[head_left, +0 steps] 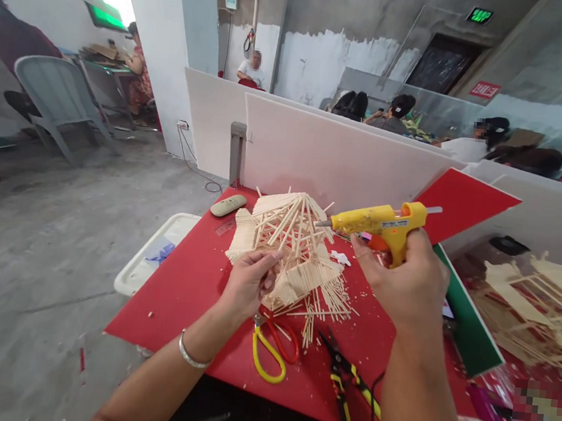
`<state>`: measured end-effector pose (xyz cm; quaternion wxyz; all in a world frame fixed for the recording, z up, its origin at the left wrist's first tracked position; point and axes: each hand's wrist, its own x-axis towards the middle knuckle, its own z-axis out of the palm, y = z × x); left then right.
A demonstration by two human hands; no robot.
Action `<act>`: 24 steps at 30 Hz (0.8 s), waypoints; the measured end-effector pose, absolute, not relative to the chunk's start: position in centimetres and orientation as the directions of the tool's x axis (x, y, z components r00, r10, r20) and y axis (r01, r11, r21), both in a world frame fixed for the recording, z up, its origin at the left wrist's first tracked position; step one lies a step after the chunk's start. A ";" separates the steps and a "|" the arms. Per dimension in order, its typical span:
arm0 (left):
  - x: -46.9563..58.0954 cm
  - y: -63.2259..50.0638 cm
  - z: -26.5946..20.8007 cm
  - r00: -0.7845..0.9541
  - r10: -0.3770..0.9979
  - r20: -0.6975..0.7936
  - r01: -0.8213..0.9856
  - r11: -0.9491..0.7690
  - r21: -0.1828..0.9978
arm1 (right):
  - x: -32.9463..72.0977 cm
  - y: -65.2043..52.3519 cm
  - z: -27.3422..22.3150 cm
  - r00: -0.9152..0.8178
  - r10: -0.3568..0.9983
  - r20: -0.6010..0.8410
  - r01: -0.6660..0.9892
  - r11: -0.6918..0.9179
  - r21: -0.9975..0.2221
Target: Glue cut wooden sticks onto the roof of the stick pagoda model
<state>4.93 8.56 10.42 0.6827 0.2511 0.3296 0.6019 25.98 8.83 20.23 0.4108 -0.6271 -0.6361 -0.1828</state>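
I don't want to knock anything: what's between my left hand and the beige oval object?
In the head view, part of the stick model lies between them.

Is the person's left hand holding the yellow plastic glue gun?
No: the right hand grips the yellow plastic glue gun, while the left hand is at the pale wooden-stick structure.

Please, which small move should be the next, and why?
Perhaps bring the yellow plastic glue gun slightly nearer the pale wooden-stick model: the bare right hand holds it, nozzle towards the model, and the bare left hand is at the model's near side.
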 end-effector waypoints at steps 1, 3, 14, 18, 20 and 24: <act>4.9 8.7 10.5 0.056 0.988 -0.144 -0.657 0.145 0.740 | 25.8 9.1 20.2 0.111 0.653 0.749 0.954 0.141 -0.264; 4.8 9.1 10.7 0.059 0.989 -0.136 -0.659 0.141 0.739 | 25.5 9.6 20.2 0.102 0.661 0.744 0.965 0.114 -0.234; 4.9 10.2 11.6 0.041 0.991 -0.129 -0.659 0.124 0.742 | 24.4 11.7 20.2 0.046 0.553 0.832 0.989 0.089 -0.114; 4.9 10.3 11.5 0.025 0.992 -0.128 -0.655 0.113 0.747 | 24.0 12.0 20.4 0.007 0.557 0.831 0.996 0.072 -0.057; 4.8 10.4 11.4 0.026 0.992 -0.123 -0.654 0.110 0.748 | 23.7 12.2 20.4 -0.014 0.546 0.837 0.997 0.069 -0.029; 4.7 10.4 11.5 0.036 0.992 -0.122 -0.657 0.115 0.745 | 23.4 12.5 20.3 -0.016 0.539 0.842 0.999 0.032 -0.002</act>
